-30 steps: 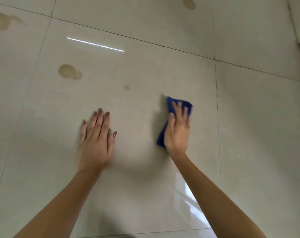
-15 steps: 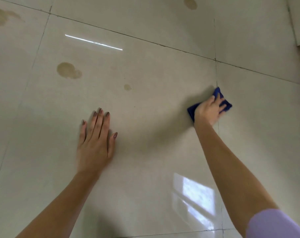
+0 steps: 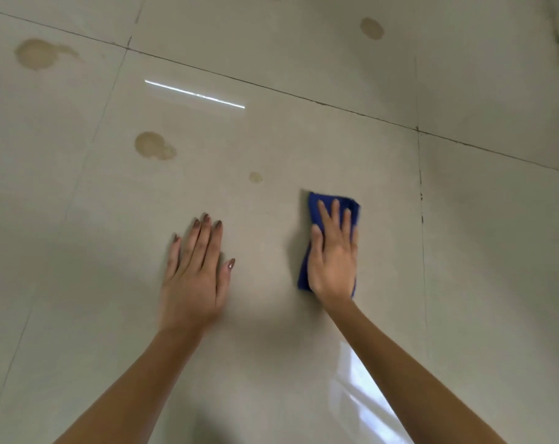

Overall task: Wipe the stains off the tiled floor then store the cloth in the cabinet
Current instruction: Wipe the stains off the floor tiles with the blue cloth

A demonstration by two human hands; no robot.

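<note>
Folded dark-blue cloth lies flat on the glossy beige tiled floor, under my right hand; fingers straight, slightly fanned, pressing down on it, not pinching. My left hand is flat on the tile beside it, fingers together, thumb out, bracing w/ my weight.

Small brown stain sits just ahead-left of the cloth, bigger double blotch beyond, two more far off: top-left & top-right.

Risks: cloth could slide out from under a flat palm on a fast stroke; damp glossy tile may let my bracing hand slip; a dirty fold could smear stains instead of lifting them.
</note>
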